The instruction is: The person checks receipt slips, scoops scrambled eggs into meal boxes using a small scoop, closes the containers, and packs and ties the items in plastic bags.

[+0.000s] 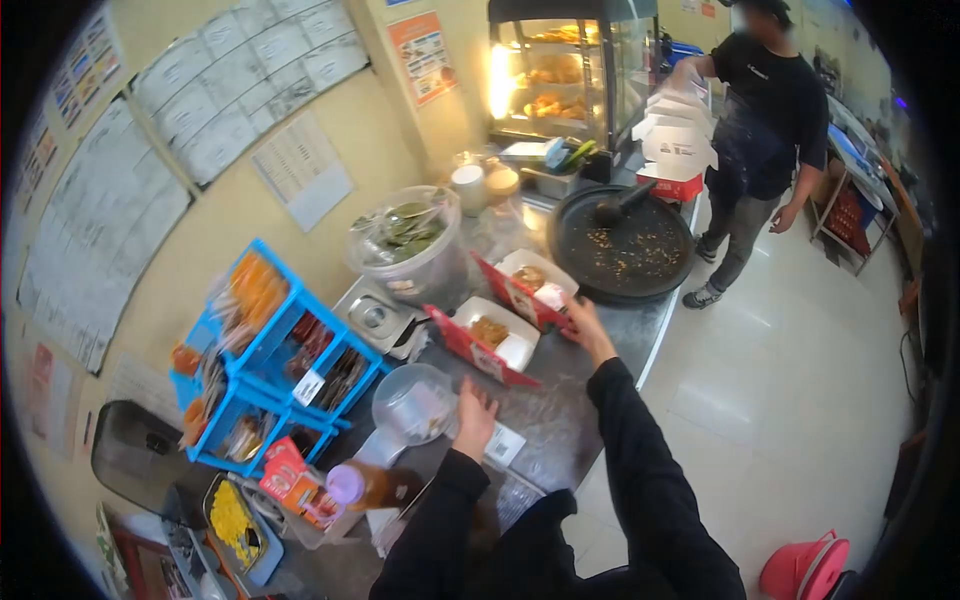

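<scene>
My left hand (474, 416) is over the counter with its fingers apart and nothing in it, beside a clear round plastic tub (412, 402). My right hand (590, 333) grips the near end of a red-and-white takeaway food box (512, 292), whose lid is up and which has brown food inside. Just to the left of that box, a second open takeaway box (466, 351) holds brown food in its white tray. A white printed card (504, 445) lies on the counter near my left hand.
A wide black pan (622, 268) with a ladle stands at the counter's far end. Blue bins (245, 392), a leaf-filled tub (395, 270), a scale (376, 318) and a purple-capped bottle (372, 486) line the left. Another person (765, 100) stands beyond, near stacked white boxes (676, 140).
</scene>
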Demonstrator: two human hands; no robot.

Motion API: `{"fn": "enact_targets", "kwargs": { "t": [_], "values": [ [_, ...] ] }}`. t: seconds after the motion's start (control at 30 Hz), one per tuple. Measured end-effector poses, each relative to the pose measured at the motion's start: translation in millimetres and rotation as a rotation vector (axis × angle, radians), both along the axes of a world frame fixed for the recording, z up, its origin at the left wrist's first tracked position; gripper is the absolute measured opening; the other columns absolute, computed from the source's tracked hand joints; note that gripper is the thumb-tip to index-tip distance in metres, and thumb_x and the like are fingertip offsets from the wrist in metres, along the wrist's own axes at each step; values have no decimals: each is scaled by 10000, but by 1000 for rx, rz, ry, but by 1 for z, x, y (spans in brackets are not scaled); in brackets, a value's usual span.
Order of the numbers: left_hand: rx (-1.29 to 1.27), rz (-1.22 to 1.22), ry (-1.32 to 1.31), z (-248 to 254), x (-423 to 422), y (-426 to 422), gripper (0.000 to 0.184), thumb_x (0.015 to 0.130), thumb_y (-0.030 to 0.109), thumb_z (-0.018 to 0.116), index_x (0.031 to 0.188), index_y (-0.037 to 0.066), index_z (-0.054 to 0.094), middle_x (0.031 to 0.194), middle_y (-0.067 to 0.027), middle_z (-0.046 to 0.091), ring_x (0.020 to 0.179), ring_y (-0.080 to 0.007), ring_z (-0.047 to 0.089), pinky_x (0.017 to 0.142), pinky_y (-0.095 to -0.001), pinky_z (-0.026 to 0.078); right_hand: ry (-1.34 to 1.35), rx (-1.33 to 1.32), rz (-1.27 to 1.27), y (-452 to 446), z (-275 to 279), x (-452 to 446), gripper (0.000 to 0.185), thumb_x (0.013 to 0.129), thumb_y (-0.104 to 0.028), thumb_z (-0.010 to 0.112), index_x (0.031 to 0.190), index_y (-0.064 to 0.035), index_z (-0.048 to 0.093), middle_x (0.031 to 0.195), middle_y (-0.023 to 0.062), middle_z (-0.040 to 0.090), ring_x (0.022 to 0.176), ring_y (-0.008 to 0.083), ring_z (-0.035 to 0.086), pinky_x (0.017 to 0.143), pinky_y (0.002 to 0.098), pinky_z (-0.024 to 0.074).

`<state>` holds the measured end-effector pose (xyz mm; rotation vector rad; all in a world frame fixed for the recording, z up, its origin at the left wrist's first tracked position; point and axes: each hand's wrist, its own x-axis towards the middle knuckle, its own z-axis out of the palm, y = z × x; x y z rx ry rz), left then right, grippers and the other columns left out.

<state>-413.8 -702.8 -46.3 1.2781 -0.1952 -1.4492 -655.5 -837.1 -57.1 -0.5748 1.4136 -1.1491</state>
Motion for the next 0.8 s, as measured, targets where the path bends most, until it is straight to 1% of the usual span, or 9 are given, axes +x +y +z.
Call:
{"fn": "enact_targets", "kwargs": {
  "t": [0.13, 0.23, 0.33, 0.37, 0.47, 0.5, 0.63, 0.73, 0.8],
  "values": [
    [-101, 9, -124, -4, -9, -34, 737, 929, 660, 471, 1456, 154, 369, 1437, -64, 460, 1352, -237, 379, 1118, -519, 219, 78, -48, 69, 9, 17, 10, 912, 777, -285, 757, 1485, -100, 213, 918, 109, 659, 625, 165, 643, 526, 294, 530],
    [-18, -78, -68, 0, -11, -47, 859, 920, 745, 328, 1531, 144, 258, 1555, -76, 341, 1441, -258, 277, 1147, -491, 184, 168, -97, 132, 18, 11, 0, 884, 733, -260, 756, 1434, -32, 266, 1051, 211, 632, 839, 268, 670, 688, 375, 561],
    [45, -46, -13, 1, -21, -51, 802, 880, 768, 411, 1425, 179, 407, 1367, -61, 526, 1237, -215, 503, 1054, -449, 330, 565, -131, 95, 34, -4, -5, 883, 702, -287, 765, 1391, 10, 300, 1212, 322, 524, 1147, 388, 544, 933, 446, 485],
    [32, -98, -2, 6, -26, -45, 879, 910, 761, 336, 1515, 125, 286, 1517, -105, 381, 1393, -247, 356, 1135, -462, 246, 578, -75, 98, 46, -4, -6, 880, 678, -286, 761, 1375, -2, 304, 1314, 357, 406, 1301, 444, 361, 1078, 466, 347],
    [-192, -85, 9, -19, -34, -41, 839, 934, 726, 342, 1502, 110, 304, 1479, -96, 416, 1344, -244, 413, 1112, -401, 314, 661, -196, 118, 90, 5, -20, 847, 673, -243, 752, 1355, -8, 308, 1293, 334, 414, 1284, 440, 382, 1070, 461, 358],
    [-224, -81, 20, -27, -35, -38, 798, 955, 692, 342, 1491, 101, 320, 1449, -92, 437, 1288, -250, 464, 1078, -355, 366, 663, -272, 120, 101, 1, -23, 801, 675, -153, 725, 1334, -23, 289, 1278, 262, 418, 1253, 381, 426, 1071, 444, 350],
    [-326, -110, 138, -42, -44, -36, 775, 965, 671, 343, 1475, 88, 348, 1413, -103, 484, 1260, -255, 503, 1076, -375, 385, 147, -443, -45, 145, -5, -24, 750, 711, 50, 596, 1349, -99, 231, 1255, 125, 421, 1171, 242, 493, 986, 373, 451],
    [-307, -170, 323, -8, -62, -25, 772, 968, 677, 268, 1451, 86, 386, 1422, -142, 498, 1256, -329, 533, 1059, -453, 445, -43, -419, -69, 163, -12, -34, 740, 746, 13, 578, 1379, -115, 217, 1274, 122, 420, 1181, 237, 490, 972, 368, 464],
    [-332, -182, 322, -5, -66, -19, 756, 974, 663, 275, 1453, 87, 387, 1419, -138, 501, 1262, -329, 528, 1064, -449, 439, -103, -477, -89, 173, -10, -38, 848, 684, 75, 546, 1435, -133, 210, 1343, 84, 365, 1264, 223, 418, 1028, 319, 392]
  ]
}}
